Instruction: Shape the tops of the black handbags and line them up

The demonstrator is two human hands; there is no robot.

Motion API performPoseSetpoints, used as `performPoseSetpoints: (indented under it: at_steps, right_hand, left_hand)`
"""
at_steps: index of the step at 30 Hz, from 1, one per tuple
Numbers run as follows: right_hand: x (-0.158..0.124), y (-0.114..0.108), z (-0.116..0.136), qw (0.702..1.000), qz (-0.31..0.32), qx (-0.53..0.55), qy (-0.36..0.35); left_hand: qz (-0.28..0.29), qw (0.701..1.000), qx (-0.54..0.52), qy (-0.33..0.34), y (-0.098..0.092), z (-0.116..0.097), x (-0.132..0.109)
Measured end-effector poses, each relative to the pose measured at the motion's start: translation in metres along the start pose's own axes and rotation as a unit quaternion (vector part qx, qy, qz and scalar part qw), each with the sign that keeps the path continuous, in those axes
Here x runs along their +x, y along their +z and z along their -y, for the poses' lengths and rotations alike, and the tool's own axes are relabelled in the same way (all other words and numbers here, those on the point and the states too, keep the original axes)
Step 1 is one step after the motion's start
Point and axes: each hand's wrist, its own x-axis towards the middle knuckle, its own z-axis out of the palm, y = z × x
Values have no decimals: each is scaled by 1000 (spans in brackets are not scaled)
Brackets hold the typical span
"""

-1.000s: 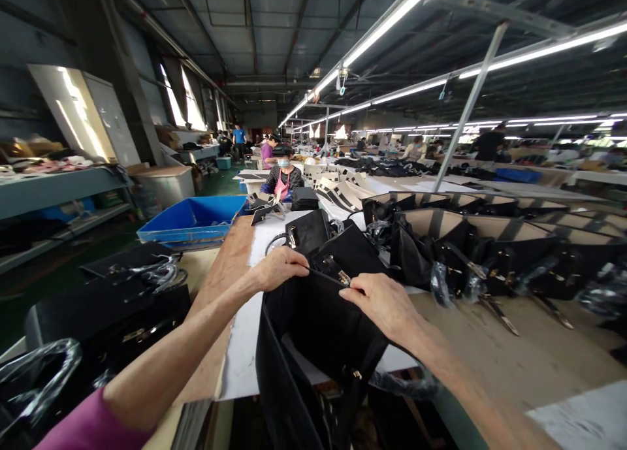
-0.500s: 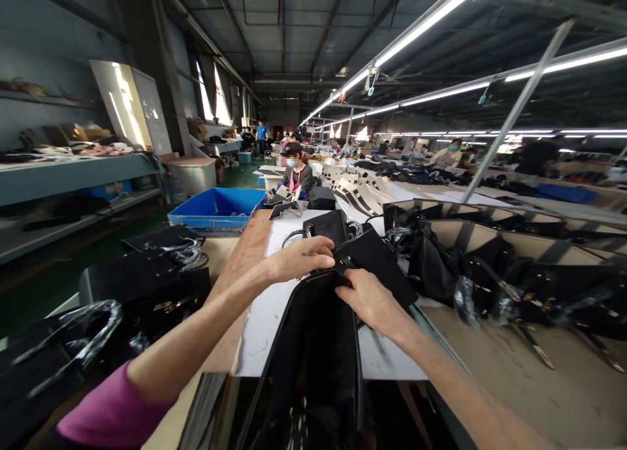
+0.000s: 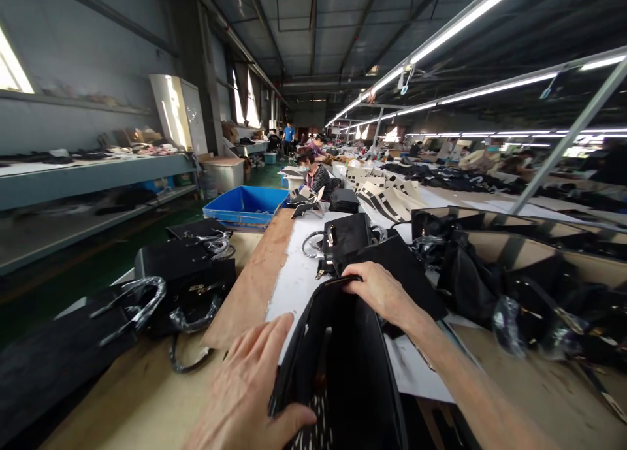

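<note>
A black handbag (image 3: 362, 365) stands in front of me with its mouth open toward me, and its dark inside shows a patterned patch low down. My right hand (image 3: 382, 290) pinches the far end of the bag's rim, fingers curled over the edge. At the bag's near left side is my left hand (image 3: 249, 385), its fingers stretched out and the thumb spread across the rim. Whether that thumb presses on the bag I cannot tell. Just beyond lies another black handbag (image 3: 345, 238) with gold-coloured fittings and a wrapped handle.
Several black bags with plastic-wrapped handles (image 3: 132, 306) lie to my left. On the right, open bags (image 3: 509, 267) stand in rows on a table. A blue bin (image 3: 247, 205) is ahead left, with a seated person (image 3: 317, 179) behind it. White sheeting (image 3: 289, 287) covers part of the worktop.
My left hand has left the bag's far end and come back toward me to its near left side. The right hand stays at the far rim. The view has turned left.
</note>
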Motion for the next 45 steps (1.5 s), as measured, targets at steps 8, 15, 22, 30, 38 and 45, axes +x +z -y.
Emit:
performPoseSetpoints:
  at_steps: [8, 15, 22, 30, 38, 45]
  right_hand:
    - [-31, -17, -9, 996, -33, -46, 75]
    - [-48, -5, -12, 989, -55, -35, 136]
    - [-39, -1, -9, 987, -70, -30, 140]
    - [-39, -3, -26, 985, -54, 5, 163]
    - [-38, -9, -37, 988, -19, 61, 137]
    - [-42, -6, -34, 987, -41, 60, 144]
  left_hand:
    - [-30, 986, 165, 1, -27, 13, 60]
    - [-137, 987, 32, 80, 28, -8, 71]
    - [-137, 972, 28, 190, 39, -18, 93]
    - [-123, 963, 52, 234, 51, -4, 108]
    - [-87, 964, 3, 249, 47, 16, 117]
    - [-79, 961, 35, 262, 48, 5, 116]
